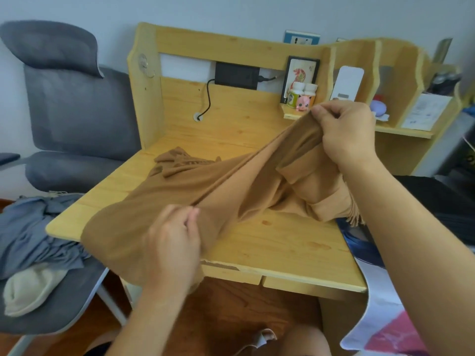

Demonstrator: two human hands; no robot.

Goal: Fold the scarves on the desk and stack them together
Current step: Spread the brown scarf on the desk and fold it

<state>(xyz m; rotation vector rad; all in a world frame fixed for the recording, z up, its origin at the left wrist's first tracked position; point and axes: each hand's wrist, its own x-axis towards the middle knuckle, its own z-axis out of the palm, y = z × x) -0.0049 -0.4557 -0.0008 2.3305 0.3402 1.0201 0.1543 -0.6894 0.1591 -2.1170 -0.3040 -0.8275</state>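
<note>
Both hands grip the tan scarf [231,181]: left hand [174,242] pinches a fold at the near edge, right hand [347,134] holds it bunched up, stretched btwn them over the surface [282,242]. Risk: overhang below left hand drags it off. Blue scarf [38,227] lies left of left hand on chair [77,119]; bottles [300,92] just beyond right hand.

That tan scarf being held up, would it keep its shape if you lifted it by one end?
Probably not. The tan scarf sags between the left hand and right hand, so it looks floppy. It drapes over the desk edge, suggesting soft, light fabric. Its bunched far end would likely drag along.
</note>
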